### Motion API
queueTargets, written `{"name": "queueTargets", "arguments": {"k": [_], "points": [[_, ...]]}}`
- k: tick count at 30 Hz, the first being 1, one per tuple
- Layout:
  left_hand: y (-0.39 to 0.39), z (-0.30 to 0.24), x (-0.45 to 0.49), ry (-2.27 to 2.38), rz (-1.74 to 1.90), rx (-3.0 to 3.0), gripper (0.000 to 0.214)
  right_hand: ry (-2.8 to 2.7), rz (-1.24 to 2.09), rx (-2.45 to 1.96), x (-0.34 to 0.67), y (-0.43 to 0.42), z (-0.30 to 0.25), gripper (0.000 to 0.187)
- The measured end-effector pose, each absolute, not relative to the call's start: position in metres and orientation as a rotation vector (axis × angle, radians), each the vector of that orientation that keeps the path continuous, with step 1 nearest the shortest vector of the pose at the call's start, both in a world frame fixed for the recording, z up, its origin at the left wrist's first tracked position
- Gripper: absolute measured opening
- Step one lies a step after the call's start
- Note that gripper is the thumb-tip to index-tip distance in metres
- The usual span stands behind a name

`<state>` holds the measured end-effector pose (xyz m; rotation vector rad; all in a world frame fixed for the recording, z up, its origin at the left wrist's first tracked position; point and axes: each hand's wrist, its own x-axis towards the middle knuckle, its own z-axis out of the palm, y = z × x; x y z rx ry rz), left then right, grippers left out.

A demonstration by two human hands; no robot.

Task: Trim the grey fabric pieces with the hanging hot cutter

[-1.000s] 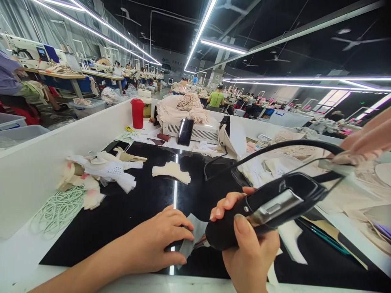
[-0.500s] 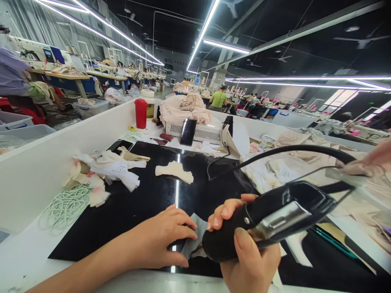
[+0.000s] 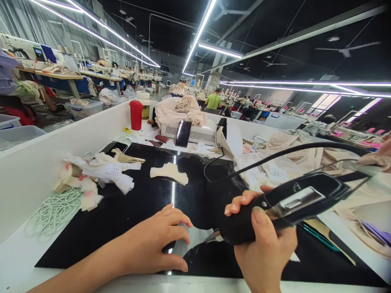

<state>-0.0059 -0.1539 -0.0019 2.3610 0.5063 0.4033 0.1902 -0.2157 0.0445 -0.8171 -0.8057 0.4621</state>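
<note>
My right hand [image 3: 262, 244] is closed around a black handheld tool [image 3: 284, 205] with a silver plate and a thick black cable [image 3: 293, 150] arcing off to the right. Its dark tip points down at a small grey fabric piece [image 3: 191, 240] on the black glossy work surface [image 3: 128, 211]. My left hand [image 3: 152, 240] lies on that piece with fingers curled down, holding it flat. A cream fabric piece [image 3: 169, 173] lies farther back on the black surface.
White and pink fabric scraps [image 3: 97, 173] and a coil of pale cord [image 3: 55, 211] lie at the left by the white wall [image 3: 45, 162]. A red cup [image 3: 136, 114], a phone [image 3: 183, 133] and a white box stand at the back. Another person's hand [image 3: 380, 156] is at far right.
My right hand and the tool have shifted right, uncovering more of the grey piece. My left hand stays on it. The camera view swayed slightly.
</note>
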Motion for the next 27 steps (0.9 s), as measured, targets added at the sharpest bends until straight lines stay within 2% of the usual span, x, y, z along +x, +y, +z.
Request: {"name": "queueTargets", "arguments": {"k": [6, 17, 27], "points": [[-0.16, -0.01, 0.004, 0.467, 0.338, 2.483, 0.055, -0.769, 0.479, -0.833, 0.194, -0.213, 0.039, 0.032], [-0.161, -0.005, 0.006, 0.516, 0.246, 2.516, 0.051, -0.875, 0.486, -0.857, 0.192, -0.214, 0.025, 0.03], [-0.162, -0.009, 0.004, 0.525, 0.266, 2.494, 0.05, -0.759, 0.368, -0.852, 0.208, -0.209, 0.036, 0.032]]}}
